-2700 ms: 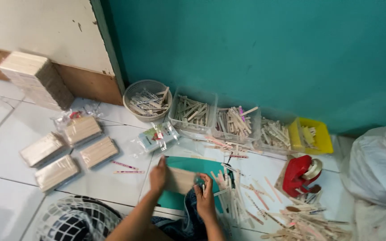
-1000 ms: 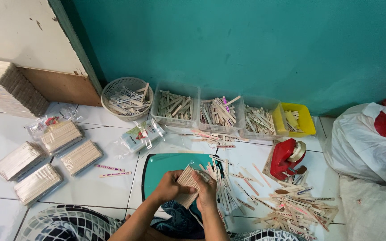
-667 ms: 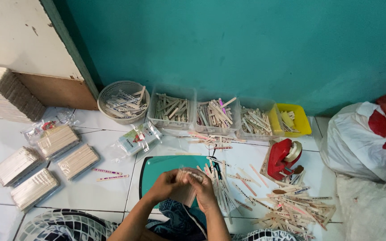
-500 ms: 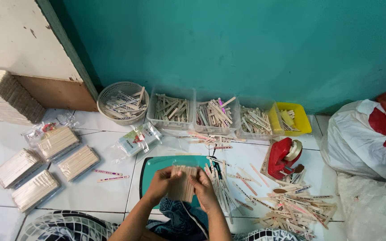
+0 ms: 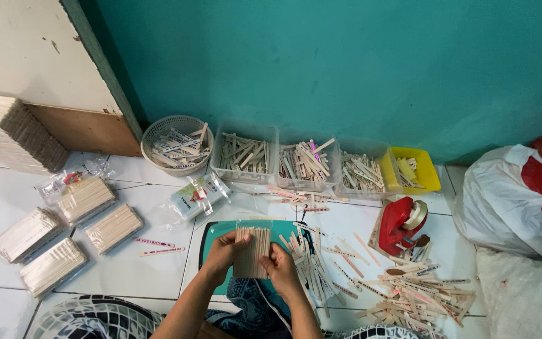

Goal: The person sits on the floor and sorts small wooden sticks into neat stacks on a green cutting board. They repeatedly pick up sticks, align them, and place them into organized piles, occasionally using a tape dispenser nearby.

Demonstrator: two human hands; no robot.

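Raised stick bundle [image 5: 251, 252], 2 hands

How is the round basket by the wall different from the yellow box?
The round basket is pale and circular with a mesh wall; the yellow box is bright, rectangular and solid-sided. The round basket sits at the left end of the row of containers, the yellow box at the right end. The round basket looks fuller, with sticks poking above its rim; the yellow box holds only a few. Both sit on the floor against the teal wall and hold flat wooden sticks.
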